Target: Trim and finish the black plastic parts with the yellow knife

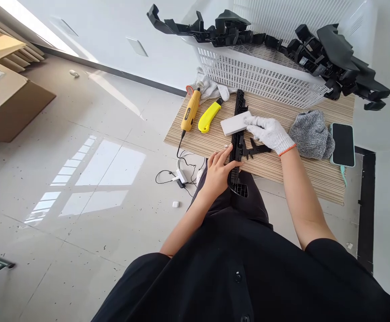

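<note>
A long, narrow black plastic part (238, 107) lies across the table, its near end reaching over the front edge above my lap. My bare left hand (217, 167) grips it near that end, with the thumb and fingers at its sides. In my right hand (270, 133), which wears a white knit glove with an orange cuff, a white sponge-like block (231, 124) is pinched by one end. The block is over the middle of the black part; whether it presses on it I cannot tell. Beside the part, under my right hand, rests a smaller dark bracket-like piece (257, 148).
On the wooden table (309, 176) are a yellow corded rotary tool (191, 112), a yellow utility knife (210, 117), a white glove (211, 89), a grey cloth (310, 134) and a charging phone (343, 144). Black plastic parts (340, 53) overhang a white basket (262, 74). Cables (181, 174) trail below.
</note>
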### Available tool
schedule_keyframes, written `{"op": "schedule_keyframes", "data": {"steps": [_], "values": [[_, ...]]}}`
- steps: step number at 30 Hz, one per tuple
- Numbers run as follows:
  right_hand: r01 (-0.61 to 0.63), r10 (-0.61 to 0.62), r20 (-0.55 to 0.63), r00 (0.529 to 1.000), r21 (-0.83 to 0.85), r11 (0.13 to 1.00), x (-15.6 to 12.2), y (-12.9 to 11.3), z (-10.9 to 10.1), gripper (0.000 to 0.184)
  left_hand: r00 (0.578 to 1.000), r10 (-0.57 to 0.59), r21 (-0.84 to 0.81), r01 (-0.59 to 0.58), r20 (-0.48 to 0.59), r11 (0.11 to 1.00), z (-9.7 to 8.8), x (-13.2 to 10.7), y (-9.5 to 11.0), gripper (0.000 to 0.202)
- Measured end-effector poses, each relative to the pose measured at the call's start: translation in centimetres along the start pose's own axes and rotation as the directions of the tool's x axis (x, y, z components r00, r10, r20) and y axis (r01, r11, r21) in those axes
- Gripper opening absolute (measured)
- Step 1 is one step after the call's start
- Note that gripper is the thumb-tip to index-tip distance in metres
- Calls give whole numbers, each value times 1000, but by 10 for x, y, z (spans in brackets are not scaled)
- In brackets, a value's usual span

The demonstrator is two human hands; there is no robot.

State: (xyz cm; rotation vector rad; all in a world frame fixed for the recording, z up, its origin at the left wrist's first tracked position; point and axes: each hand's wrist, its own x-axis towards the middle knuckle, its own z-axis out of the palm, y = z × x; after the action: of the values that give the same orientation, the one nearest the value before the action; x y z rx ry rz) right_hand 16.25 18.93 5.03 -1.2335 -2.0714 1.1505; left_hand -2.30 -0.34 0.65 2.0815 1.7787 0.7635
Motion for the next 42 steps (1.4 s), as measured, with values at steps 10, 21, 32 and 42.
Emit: {"op": "schedule_keyframes", "data": {"steps": [10, 21, 32, 42], "values": [[72, -76, -89, 993, -50, 996, 0, 15, -6, 42, 1000, 10, 22, -9, -9, 1000, 1, 0, -1, 30], [68, -99, -232, 968, -138, 988, 2, 26, -25, 38, 1000, 15, 16, -15, -5, 1000, 0, -1, -2, 31], [-100, 74, -253, 965, -89, 991, -5, 6, -26, 32, 999, 50, 50, -50, -10, 997, 0, -1, -4, 31], [-194, 187, -184, 965, -23, 981, -1, 9, -21, 40, 1000, 30, 29, -30, 0, 999, 1, -2, -2, 30]]}}
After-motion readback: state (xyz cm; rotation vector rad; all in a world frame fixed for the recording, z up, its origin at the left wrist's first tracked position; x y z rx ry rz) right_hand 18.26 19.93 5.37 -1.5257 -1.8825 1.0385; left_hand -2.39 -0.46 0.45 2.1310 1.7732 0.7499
